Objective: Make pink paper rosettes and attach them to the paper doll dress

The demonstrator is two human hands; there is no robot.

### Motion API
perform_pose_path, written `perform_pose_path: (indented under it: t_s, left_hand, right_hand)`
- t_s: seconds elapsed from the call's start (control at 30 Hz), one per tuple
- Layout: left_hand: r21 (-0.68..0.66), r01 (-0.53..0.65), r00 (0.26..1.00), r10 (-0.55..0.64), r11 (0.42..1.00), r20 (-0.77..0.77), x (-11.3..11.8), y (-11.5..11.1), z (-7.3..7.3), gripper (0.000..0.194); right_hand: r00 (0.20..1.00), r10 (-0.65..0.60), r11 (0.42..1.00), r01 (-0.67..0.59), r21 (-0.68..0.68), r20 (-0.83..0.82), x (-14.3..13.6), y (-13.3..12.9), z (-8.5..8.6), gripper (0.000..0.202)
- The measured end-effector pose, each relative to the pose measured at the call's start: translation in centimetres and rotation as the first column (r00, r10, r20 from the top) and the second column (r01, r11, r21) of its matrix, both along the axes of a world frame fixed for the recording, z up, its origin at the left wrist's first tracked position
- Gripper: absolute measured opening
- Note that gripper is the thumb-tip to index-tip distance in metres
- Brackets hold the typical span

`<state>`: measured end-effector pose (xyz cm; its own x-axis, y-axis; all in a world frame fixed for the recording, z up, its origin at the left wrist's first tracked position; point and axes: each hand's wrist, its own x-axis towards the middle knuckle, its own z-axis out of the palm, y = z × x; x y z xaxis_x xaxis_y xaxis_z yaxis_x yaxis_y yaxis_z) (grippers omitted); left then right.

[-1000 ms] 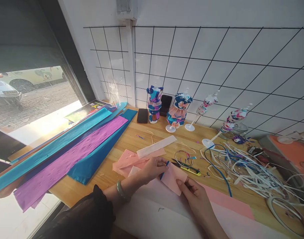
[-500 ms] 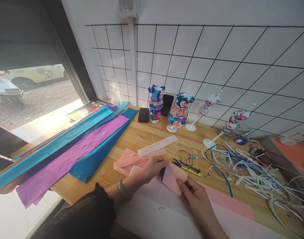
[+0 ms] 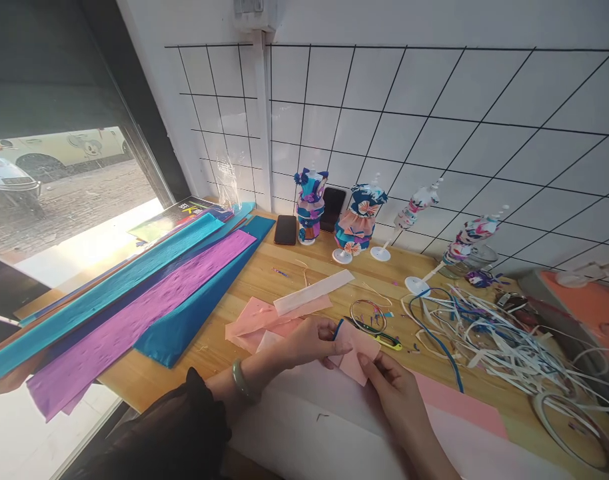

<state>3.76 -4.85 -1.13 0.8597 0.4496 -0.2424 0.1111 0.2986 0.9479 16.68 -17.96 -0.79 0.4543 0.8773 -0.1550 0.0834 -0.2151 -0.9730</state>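
A small piece of pale pink paper (image 3: 363,337) with a dark blue edge is held up between my two hands. My left hand (image 3: 312,343), a green bangle on its wrist, grips its left side, thumb lying across the front. The right hand (image 3: 392,387) pinches the lower right edge between thumb and fingers. Under the hands lie large pale sheets (image 3: 309,440) and a pink sheet (image 3: 449,400). Just behind the held piece are yellow-handled scissors (image 3: 392,341), partly hidden, and a wire ring (image 3: 368,316). Folded pink paper (image 3: 257,320) and a whitish strip (image 3: 314,292) lie beyond my left hand.
Purple (image 3: 144,320) and blue paper lengths (image 3: 204,297) spread over the table's left side. Several small dress-form stands (image 3: 312,207) line the wall, with two phones (image 3: 285,230) near them. Tangled white strips (image 3: 514,340) and a tape roll (image 3: 574,427) lie at right.
My left thumb has moved right, across the front of the pink paper, and the paper has turned slightly. My right hand keeps its pinch. The view has shifted a little.
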Motion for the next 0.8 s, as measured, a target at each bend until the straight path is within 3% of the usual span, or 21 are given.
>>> perform_pose_path:
  t_s: [0.07,0.17,0.3,0.8]
  left_hand:
    - [0.085,0.037,0.999,-0.037,0.996,0.000,0.1,0.0,-0.5,0.037]
    - [0.119,-0.002,1.000,0.003,0.993,-0.014,0.2,0.3,-1.1,0.035]
    - [0.038,-0.058,0.996,0.060,0.998,-0.059,0.2,0.8,-1.4,0.039]
    - [-0.270,-0.037,0.999,0.030,0.962,-0.030,-0.3,1.3,0.3,0.034]
  right_hand:
    - [0.998,-0.033,0.999,0.033,-0.001,0.046,0.1,0.0,-0.1,0.028]
    - [0.996,-0.041,0.999,0.042,-0.012,0.079,0.2,-0.1,-0.4,0.030]
    - [0.997,-0.033,0.999,0.034,-0.008,0.075,0.4,-0.1,-0.6,0.030]
    - [0.985,-0.025,1.000,0.028,-0.014,0.169,0.5,-0.1,-0.3,0.036]
